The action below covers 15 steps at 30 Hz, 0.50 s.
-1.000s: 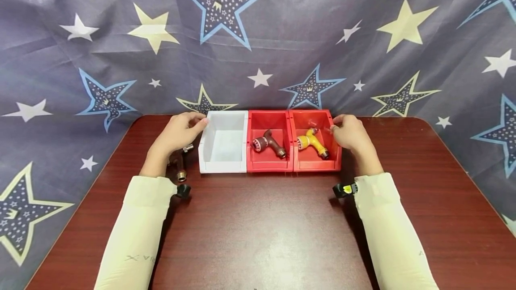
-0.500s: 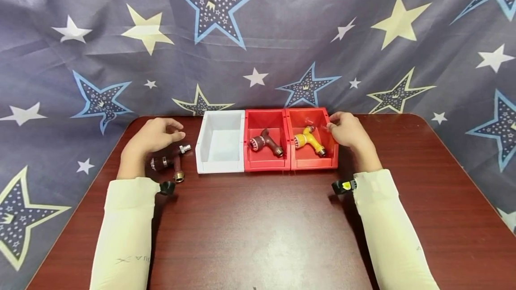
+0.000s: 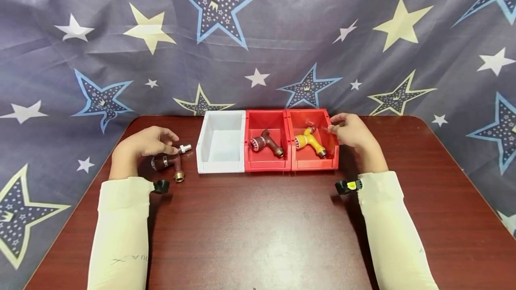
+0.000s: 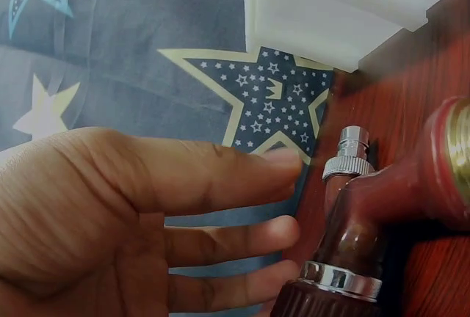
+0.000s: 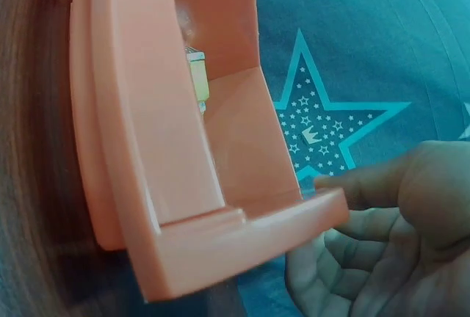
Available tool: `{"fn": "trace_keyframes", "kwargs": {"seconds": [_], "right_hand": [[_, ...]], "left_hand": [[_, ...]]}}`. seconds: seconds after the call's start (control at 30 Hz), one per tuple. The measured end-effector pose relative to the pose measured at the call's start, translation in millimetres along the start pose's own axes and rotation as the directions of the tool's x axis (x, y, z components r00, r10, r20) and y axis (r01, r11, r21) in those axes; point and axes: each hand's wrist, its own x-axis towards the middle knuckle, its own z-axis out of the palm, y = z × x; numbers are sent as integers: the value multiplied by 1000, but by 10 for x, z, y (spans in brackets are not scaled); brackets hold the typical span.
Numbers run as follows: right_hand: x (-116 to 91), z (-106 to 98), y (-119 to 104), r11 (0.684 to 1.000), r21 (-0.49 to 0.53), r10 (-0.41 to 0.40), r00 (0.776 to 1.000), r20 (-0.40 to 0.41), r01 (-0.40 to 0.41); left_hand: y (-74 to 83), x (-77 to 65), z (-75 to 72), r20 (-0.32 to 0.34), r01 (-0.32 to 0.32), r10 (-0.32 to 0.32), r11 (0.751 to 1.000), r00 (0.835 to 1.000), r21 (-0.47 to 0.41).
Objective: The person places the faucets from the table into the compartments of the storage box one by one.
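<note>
My left hand hovers at the left over a brown tap that lies on the table. Its thumb and fingers are apart, and the left wrist view shows the fingertips beside the tap's dark handle. A silver nozzle and a brass threaded end stick out of the tap. My right hand grips the side wall of the right red bin, thumb at the rim and fingers outside. In that bin lies a yellow tap; the middle red bin holds another brown tap.
A white bin with nothing in it stands left of the red ones, all three side by side at the back of the table. A grey curtain with stars hangs close behind them.
My left hand has left the white bin's side wall, moved left, and come down over the brown tap. The right hand stays at the right red bin.
</note>
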Motion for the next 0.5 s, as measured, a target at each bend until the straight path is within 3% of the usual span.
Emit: {"fn": "trace_keyframes", "kwargs": {"seconds": [0.3, 0.5], "right_hand": [[7, -79, 69, 991, 131, 15, 997, 75, -25], [22, -120, 103, 988, 154, 7, 994, 112, -24]], "left_hand": [[-18, 1, 12, 60, 25, -26, 1000, 998, 10], [-32, -2, 34, 133, 79, -68, 994, 989, -81]]}}
